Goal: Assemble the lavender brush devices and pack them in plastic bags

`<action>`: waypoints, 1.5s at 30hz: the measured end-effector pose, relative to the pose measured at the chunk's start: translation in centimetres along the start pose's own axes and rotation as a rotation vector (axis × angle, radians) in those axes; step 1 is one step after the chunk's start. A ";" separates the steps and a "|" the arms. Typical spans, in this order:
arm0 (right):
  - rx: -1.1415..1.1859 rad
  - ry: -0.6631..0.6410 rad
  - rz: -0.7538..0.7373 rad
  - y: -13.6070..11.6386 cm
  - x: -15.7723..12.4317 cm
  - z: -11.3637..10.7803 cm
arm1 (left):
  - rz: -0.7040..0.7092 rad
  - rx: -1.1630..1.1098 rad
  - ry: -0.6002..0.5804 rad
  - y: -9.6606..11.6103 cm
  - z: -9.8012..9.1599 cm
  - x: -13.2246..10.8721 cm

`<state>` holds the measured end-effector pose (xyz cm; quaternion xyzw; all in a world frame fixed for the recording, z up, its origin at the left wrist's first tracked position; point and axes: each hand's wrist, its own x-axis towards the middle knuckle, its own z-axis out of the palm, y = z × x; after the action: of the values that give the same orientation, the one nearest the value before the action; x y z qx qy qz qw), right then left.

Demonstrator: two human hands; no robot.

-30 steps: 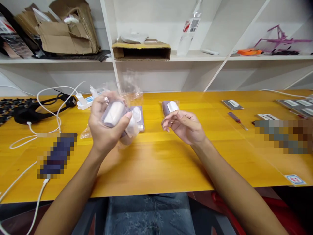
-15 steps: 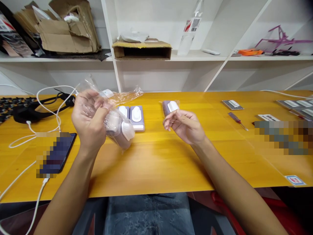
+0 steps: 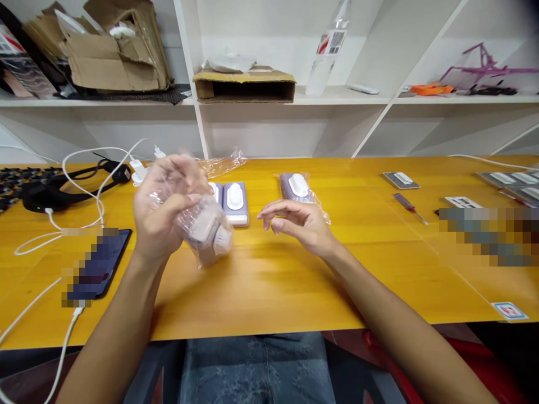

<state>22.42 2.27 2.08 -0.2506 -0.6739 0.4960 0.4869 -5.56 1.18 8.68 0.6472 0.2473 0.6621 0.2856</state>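
Observation:
My left hand [image 3: 162,210] is closed on a clear plastic bag wrapped round a purple-grey box with a white knob [image 3: 206,227], held above the table and partly blurred. My right hand [image 3: 305,227] is raised to the right of it, thumb and fingers apart, with nothing in them. Behind the held bag stand two similar purple-grey boxes; the right one [image 3: 236,205] shows its white oval piece, and the left one is mostly covered. Just beyond my right hand lies another purple-grey box with a white oval piece [image 3: 298,185], in or on clear plastic.
A loose clear bag [image 3: 225,163] lies at the back. On the left are a phone [image 3: 101,264], white cables and a black headset [image 3: 67,188]. A screwdriver [image 3: 410,209] and a flat grey plate [image 3: 401,179] lie on the right. White shelves [image 3: 362,101] stand behind the table.
My left hand and the bagged box have shifted slightly right and the box has turned. My right hand has moved left and nearer me, away from the box behind it, which now shows more.

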 end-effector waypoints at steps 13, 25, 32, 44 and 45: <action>-0.262 -0.235 -0.174 1.5 -0.8 4.6 | -0.192 -0.096 -0.456 0.2 3.5 -3.0; -0.182 0.182 -0.063 0.2 -0.9 2.3 | -0.095 -0.104 -0.182 -1.9 2.9 -3.0; -0.319 0.481 -0.189 0.0 -0.2 -0.6 | 0.142 0.406 -0.192 -3.7 3.1 -3.3; -0.202 0.143 -0.148 1.2 0.5 0.5 | -0.045 0.212 -0.173 -6.0 4.7 -5.1; -0.198 0.123 -0.145 1.0 0.4 0.5 | -0.026 0.218 -0.151 -5.8 4.8 -5.0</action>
<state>21.65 2.82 1.30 -0.2781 -0.7047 0.3744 0.5347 -0.47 1.66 1.24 0.7190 0.3039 0.5772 0.2400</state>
